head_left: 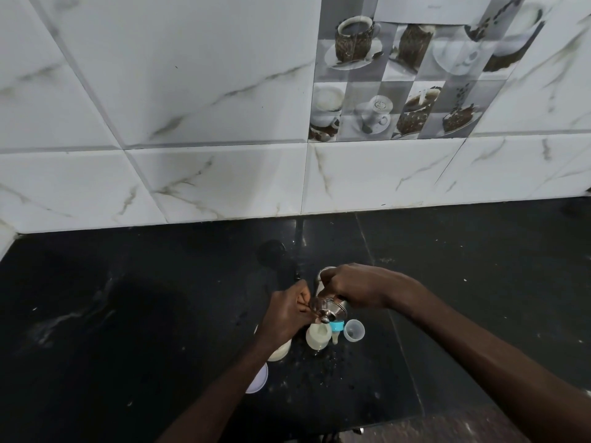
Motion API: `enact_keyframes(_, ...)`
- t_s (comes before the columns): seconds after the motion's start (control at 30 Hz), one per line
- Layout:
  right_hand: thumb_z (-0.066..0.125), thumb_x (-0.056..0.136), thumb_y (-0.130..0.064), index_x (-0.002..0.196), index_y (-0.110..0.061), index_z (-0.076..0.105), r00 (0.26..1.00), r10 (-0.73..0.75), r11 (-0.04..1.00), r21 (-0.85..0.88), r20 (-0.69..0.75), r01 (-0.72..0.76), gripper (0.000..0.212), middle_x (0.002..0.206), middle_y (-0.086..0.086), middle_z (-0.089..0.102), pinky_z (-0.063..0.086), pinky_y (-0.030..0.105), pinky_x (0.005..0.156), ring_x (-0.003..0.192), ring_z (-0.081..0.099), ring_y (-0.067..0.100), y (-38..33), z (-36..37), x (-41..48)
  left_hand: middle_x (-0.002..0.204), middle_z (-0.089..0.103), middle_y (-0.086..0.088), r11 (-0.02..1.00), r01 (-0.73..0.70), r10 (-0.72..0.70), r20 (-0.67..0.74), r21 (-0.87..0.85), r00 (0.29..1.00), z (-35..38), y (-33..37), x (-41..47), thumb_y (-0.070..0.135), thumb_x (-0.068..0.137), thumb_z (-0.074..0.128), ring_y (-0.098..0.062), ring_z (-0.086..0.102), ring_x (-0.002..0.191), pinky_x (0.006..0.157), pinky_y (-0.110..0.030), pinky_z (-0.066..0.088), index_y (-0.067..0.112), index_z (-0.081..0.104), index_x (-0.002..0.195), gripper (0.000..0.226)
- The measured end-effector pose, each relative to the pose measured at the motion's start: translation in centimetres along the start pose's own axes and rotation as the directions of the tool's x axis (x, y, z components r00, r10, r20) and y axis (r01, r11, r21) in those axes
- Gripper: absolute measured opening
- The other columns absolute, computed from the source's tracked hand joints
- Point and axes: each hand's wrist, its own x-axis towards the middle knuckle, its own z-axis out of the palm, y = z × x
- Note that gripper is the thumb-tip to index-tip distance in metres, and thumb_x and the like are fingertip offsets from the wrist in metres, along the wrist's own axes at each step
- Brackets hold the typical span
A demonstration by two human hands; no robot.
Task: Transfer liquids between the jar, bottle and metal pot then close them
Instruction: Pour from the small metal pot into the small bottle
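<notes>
Small shiny metal pot [329,306] is being gripped and tilted by right hand [358,287], spout directly over open pale plastic bottle [317,338]; left hand [286,311] is clamped steadying the pot rim.

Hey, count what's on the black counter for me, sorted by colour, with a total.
Silver metal: 1, the metal pot
Milky white: 2, the bottle and the jar
Blue: 1, the bottle collar
Clear: 1, the cap
White: 1, the lid
Total: 6
</notes>
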Motion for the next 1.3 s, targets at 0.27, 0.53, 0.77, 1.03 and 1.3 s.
enact_keyframes(0.27, 0.065, 0.091, -0.009, 0.117, -0.019, 0.073, 1.0, 0.015, 1.0, -0.018, 0.026, -0.014, 0.029, 0.109, 0.001, 0.059, 0.044, 0.026, 0.073, 0.098, 0.062, 0.018, 0.0, -0.1, -0.1, 0.069, 0.067, 0.004, 1.0, -0.003, 0.003, 0.006, 0.003, 1.0, 0.3, 0.1, 0.2, 0.003, 0.071, 0.088, 0.002, 0.061, 0.06, 0.058, -0.013, 0.046, 0.01, 0.057, 0.081, 0.033)
enact_keyframes(0.53, 0.064, 0.092, -0.011, 0.116, -0.017, 0.072, 0.999, 0.024, 0.999, -0.023, 0.036, -0.024, 0.026, 0.111, 0.001, 0.059, 0.037, 0.024, 0.073, 0.101, 0.062, 0.017, -0.1, -0.1, -0.1, 0.065, 0.064, 0.008, 1.0, 0.018, -0.018, 0.005, 0.003, 1.0, 0.6, 0.1, 0.1, 0.003, 0.071, 0.088, 0.003, 0.06, 0.058, 0.056, -0.012, 0.045, 0.006, 0.056, 0.081, 0.033)
enact_keyframes(0.77, 0.063, 0.092, -0.01, 0.118, -0.017, 0.072, 0.999, 0.023, 1.0, -0.002, 0.038, -0.023, 0.028, 0.113, 0.002, 0.061, 0.036, 0.025, 0.074, 0.103, 0.062, 0.02, -0.5, -0.1, -0.3, 0.065, 0.065, 0.001, 1.0, 0.012, -0.012, -0.005, -0.008, 1.0, 0.5, -0.1, 0.0, 0.0, 0.071, 0.086, 0.005, 0.058, 0.057, 0.055, -0.013, 0.043, 0.004, 0.054, 0.079, 0.033)
enact_keyframes(1.03, 0.066, 0.09, -0.01, 0.115, -0.018, 0.074, 1.0, 0.014, 1.0, 0.006, 0.017, -0.014, 0.027, 0.111, 0.002, 0.063, 0.036, 0.023, 0.072, 0.101, 0.063, 0.018, -0.9, -0.4, -0.1, 0.062, 0.057, 0.011, 1.0, -0.013, 0.013, 0.003, 0.019, 1.0, 0.2, -0.1, -0.3, -0.003, 0.073, 0.084, 0.007, 0.056, 0.055, 0.054, -0.01, 0.041, 0.002, 0.055, 0.079, 0.03)
enact_keyframes(1.3, 0.066, 0.091, -0.011, 0.114, -0.017, 0.074, 1.0, 0.018, 1.0, 0.003, 0.022, -0.019, 0.025, 0.113, 0.002, 0.064, 0.037, 0.022, 0.074, 0.104, 0.062, 0.017, -1.2, -0.5, 0.1, 0.063, 0.06, 0.005, 0.999, -0.031, 0.031, -0.003, 0.026, 1.0, 0.4, -0.5, 0.0, 0.004, 0.071, 0.088, 0.003, 0.054, 0.056, 0.055, -0.013, 0.041, 0.009, 0.054, 0.078, 0.035)
